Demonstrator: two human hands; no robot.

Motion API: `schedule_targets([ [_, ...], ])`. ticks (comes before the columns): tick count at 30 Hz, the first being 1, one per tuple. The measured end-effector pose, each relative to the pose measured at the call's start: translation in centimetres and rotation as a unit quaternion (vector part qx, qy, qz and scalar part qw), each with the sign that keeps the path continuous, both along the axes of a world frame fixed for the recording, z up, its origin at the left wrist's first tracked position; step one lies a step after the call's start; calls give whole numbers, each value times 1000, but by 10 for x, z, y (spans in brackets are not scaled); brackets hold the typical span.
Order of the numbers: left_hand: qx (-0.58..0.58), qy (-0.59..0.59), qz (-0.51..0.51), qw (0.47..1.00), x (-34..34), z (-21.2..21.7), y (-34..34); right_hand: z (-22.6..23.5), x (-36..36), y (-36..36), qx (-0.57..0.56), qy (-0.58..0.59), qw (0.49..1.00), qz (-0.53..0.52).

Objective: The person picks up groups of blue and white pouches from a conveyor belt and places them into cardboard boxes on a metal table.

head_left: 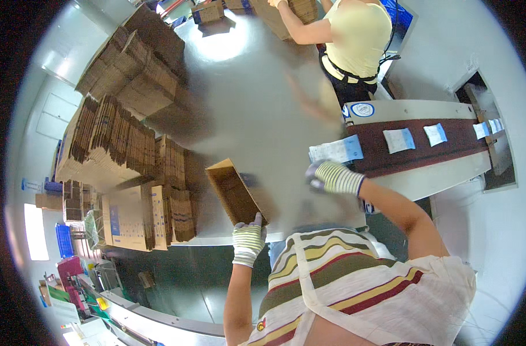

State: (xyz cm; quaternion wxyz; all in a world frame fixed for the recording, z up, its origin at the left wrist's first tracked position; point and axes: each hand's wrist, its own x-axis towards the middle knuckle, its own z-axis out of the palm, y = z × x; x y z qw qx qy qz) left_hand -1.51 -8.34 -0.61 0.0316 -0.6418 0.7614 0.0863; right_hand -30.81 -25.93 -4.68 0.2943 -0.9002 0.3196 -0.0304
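Head view: the gloved left hand (pixel 248 241) has fingers clamped on the near edge of an open cardboard box (pixel 234 192) on the grey table (pixel 240 109); the right hand (pixel 335 176), finger state unclear, is just beside a blue-and-white packet (pixel 339 150).

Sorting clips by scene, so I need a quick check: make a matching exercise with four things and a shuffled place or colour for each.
1. left hand
2. right hand
3. conveyor belt
4. table

A. dark red
B. close to a white-and-blue packet
C. shiny grey
D. touching the open box

Pairs: 1-D, 2-B, 3-A, 4-C
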Motion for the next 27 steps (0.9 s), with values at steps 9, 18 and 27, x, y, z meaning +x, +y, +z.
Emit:
schedule_targets([
  [9, -112, 21, -15, 993, 4, -19, 4, -4, -91, -110, -53, 200, 968, -142],
  [18, -80, 38, 9, 996, 3, -11, 1, -26, -50, -158, 111, 260, 959, -9],
  [27, -85, 26, 4, 996, 7, -23, 5, 4, 23, -30, -71, 369, 927, -11],
])
